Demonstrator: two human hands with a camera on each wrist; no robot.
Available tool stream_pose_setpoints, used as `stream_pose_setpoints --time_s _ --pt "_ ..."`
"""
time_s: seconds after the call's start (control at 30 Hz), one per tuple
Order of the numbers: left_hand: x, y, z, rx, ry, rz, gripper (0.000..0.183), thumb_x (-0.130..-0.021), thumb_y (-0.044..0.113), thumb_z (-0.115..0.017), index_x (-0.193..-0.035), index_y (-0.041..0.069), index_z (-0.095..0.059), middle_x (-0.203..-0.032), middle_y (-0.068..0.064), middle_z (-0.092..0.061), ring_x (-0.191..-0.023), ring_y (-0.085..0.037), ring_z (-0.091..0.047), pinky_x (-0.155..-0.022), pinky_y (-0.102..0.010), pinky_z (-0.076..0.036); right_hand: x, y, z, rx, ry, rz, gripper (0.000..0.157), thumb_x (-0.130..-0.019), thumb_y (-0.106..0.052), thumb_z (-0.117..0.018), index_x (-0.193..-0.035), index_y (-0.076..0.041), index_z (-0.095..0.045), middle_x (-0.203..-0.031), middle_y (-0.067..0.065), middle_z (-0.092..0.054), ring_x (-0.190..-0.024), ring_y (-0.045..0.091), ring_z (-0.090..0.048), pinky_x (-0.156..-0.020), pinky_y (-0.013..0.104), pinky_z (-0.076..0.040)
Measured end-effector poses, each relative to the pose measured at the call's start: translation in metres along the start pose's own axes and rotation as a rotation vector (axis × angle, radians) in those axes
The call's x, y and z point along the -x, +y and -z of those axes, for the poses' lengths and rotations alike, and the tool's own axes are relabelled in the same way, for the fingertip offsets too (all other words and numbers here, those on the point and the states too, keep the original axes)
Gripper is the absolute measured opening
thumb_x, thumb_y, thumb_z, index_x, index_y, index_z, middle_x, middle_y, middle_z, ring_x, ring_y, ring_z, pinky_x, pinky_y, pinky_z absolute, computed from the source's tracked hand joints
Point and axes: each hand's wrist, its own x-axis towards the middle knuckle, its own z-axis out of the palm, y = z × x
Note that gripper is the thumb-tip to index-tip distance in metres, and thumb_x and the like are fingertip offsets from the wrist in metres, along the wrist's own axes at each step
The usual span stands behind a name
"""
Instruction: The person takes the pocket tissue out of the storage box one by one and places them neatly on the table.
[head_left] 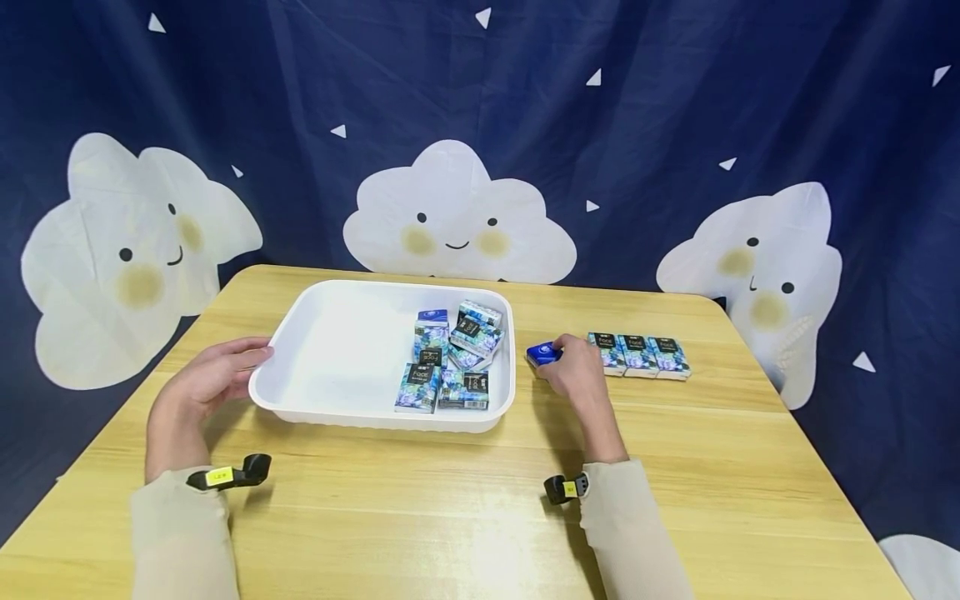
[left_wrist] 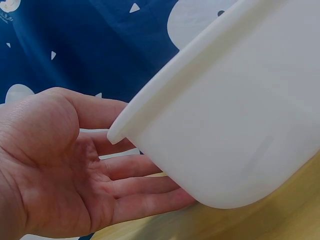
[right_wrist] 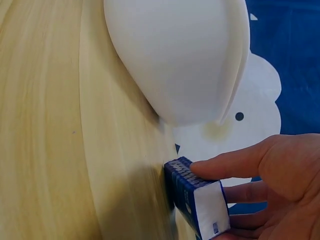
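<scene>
My right hand (head_left: 580, 372) pinches a dark blue tissue pack (head_left: 542, 354) at the table, just right of the white plastic tray (head_left: 322, 412). In the right wrist view the pack's pale end (right_wrist: 211, 207) faces the camera, with the thumb along one side. My left hand (head_left: 212, 377) touches the tray's left end, its fingers nearly straight against the outer wall in the left wrist view. Several floral tissue packs (head_left: 417, 387) lie in the right part of the tray, some overlapping. One blue pack (head_left: 432, 317) shows at the back among them.
Three floral tissue packs (head_left: 638, 356) lie side by side in a row to the right of my right hand. The wooden table (head_left: 420, 500) ends at a dark blue curtain (head_left: 420, 75) with cloud figures.
</scene>
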Motion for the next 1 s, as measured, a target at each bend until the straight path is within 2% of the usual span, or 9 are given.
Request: stream_pose_setpoints --time_s 0.2,0.37,0.77,0.9,1.0 --pt "-0.001 -0.001 0.0 0.008 -0.005 0.0 0.071 -0.107 0.031 -0.054 -0.158 -0.006 -0.021 -0.101 0.022 -0.066 -0.092 -0.003 -0.068 -0.081 -0.024 -0.059 0.0 0.001 -0.001 0.009 -0.006 -0.011 0.051 -0.083 -0.016 -0.079 -0.128 0.003 -0.064 -0.126 0.028 -0.063 -0.114 0.041 -0.061 -0.094 0.05 -0.054" --pt "-0.001 0.0 0.0 0.007 -0.002 -0.001 0.072 -0.106 0.031 -0.055 -0.158 -0.006 -0.021 -0.101 0.022 -0.066 -0.092 -0.003 -0.068 -0.081 -0.024 -0.059 0.0 0.001 0.0 0.019 -0.044 -0.033 0.053 -0.084 -0.015 -0.079 -0.13 0.004 -0.061 -0.126 0.028 -0.063 -0.114 0.04 -0.061 -0.094 0.05 -0.055" --pt "-0.001 -0.002 0.0 0.001 -0.006 -0.002 0.072 -0.106 0.032 -0.054 -0.157 -0.007 -0.02 -0.099 0.022 -0.067 -0.09 -0.003 -0.069 -0.08 -0.024 -0.058 0.002 -0.003 0.002 0.009 -0.084 -0.043 0.052 -0.087 -0.014 -0.075 -0.134 0.003 -0.059 -0.129 0.027 -0.062 -0.115 0.039 -0.06 -0.094 0.05 -0.055" --pt "-0.001 -0.001 0.0 0.004 -0.005 -0.01 0.072 -0.106 0.031 -0.055 -0.157 -0.007 -0.021 -0.1 0.021 -0.067 -0.091 -0.003 -0.069 -0.08 -0.024 -0.059 0.004 -0.009 0.004 0.014 -0.099 -0.017 0.05 -0.089 -0.016 -0.072 -0.134 0.001 -0.06 -0.129 0.025 -0.063 -0.115 0.039 -0.06 -0.095 0.05 -0.055" --pt "-0.001 0.0 -0.001 0.005 -0.004 -0.014 0.072 -0.106 0.031 -0.055 -0.157 -0.007 -0.021 -0.099 0.021 -0.067 -0.09 -0.003 -0.069 -0.08 -0.024 -0.059 0.007 -0.014 0.004 0.068 -0.14 0.03 0.049 -0.091 -0.019 -0.07 -0.135 -0.001 -0.061 -0.133 0.024 -0.063 -0.122 0.041 -0.058 -0.102 0.053 -0.05"
